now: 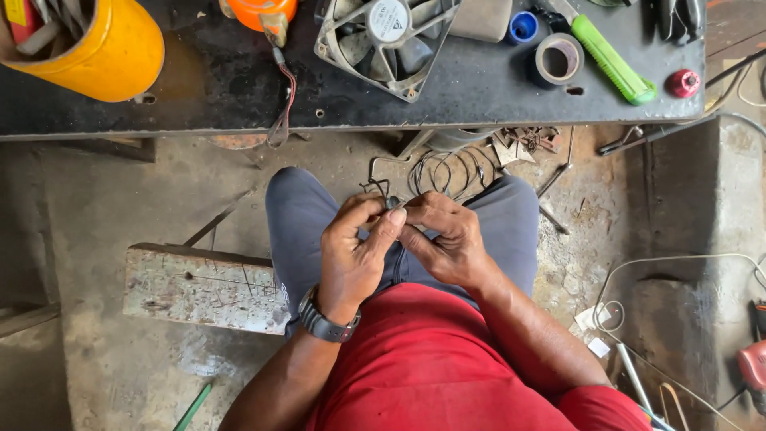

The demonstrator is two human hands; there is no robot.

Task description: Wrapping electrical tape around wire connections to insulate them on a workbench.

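Observation:
My left hand (pixel 355 251), with a dark watch on its wrist, and my right hand (pixel 447 239) meet above my lap, between my knees in grey-blue trousers. Together the fingertips pinch a small dark part (pixel 392 203) with thin wires on it. The fingers of both hands are curled around it, and most of the part is hidden by them. A loop of thin wire (pixel 447 172) lies on the floor just beyond my hands.
A dark workbench (pixel 479 88) spans the top, carrying a yellow tub (pixel 104 56), a square fan (pixel 387 40), a tape roll (pixel 557 60), a green-handled knife (pixel 610 60) and a red cap (pixel 684 82). A worn wooden block (pixel 203 287) lies left. Cables lie right.

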